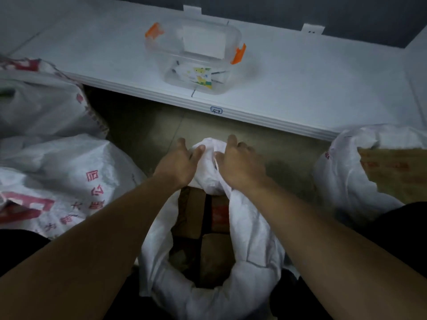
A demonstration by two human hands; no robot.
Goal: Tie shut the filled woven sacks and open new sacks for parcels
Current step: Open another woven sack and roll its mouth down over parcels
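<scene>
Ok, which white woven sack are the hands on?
The centre white woven sack, open over brown cardboard parcels: left hand and right hand hold its far rim. Printed left sacks and right sack go untouched.

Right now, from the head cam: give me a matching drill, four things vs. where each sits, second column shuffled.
1. clear box with orange latches
2. red-printed sack
3. open sack of parcels
4. small label

A. on the white shelf, front edge
B. far rim gripped by left hand and right hand
C. on top of the shelf
D. at the left edge of the view

Pairs: 1-C, 2-D, 3-B, 4-A.
</scene>
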